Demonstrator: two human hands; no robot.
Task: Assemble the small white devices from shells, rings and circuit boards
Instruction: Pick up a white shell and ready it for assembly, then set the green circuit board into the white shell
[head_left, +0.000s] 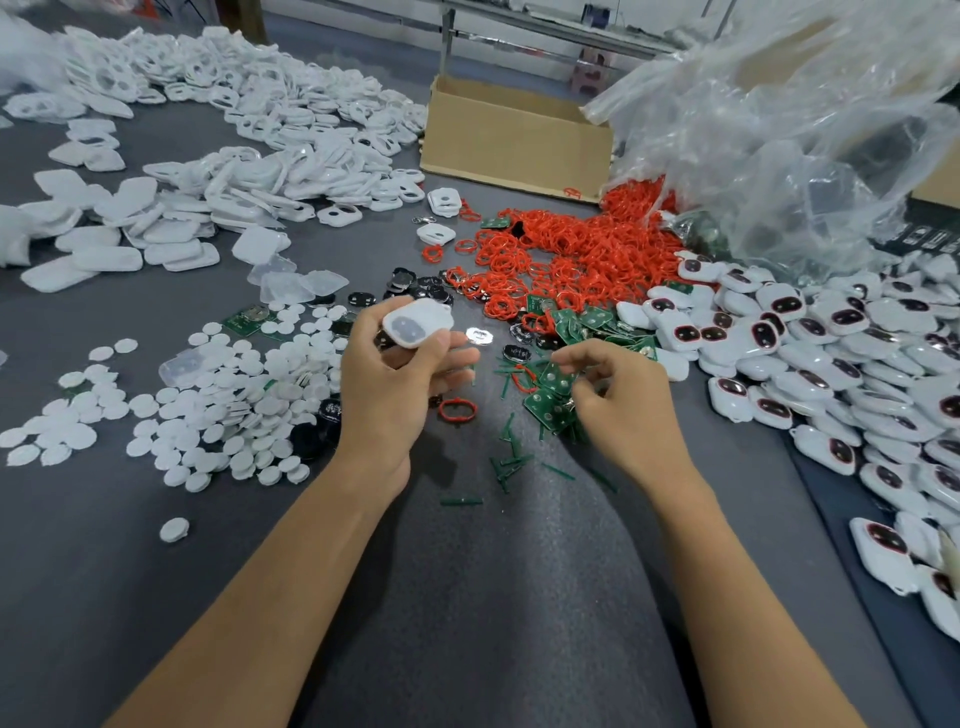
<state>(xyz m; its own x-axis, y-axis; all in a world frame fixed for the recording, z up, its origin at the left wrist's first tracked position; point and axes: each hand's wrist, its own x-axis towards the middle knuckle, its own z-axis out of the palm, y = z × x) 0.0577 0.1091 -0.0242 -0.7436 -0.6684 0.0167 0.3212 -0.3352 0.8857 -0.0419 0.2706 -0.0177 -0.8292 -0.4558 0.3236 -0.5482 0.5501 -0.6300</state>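
I read grey desk (493, 597) as sole carrier. Far left: white shells (234, 130) in broad heap. Near left: white discs (223, 395) spread flat, single disc (174, 529) lying apart. Back centre: cardboard box (514, 140), plastic bag (779, 130) beside it, red rings (561, 249) heaped at bag mouth. Centre: green circuit boards (550, 405), green strips (509, 457) scattered just beside. Right: assembled devices (831, 353) piled.

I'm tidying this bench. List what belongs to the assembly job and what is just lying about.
Job:
shell, held in the left hand
boards, under the right hand
red rings
shell pile
finished devices

Lying about:
cardboard box
plastic bag
green strips
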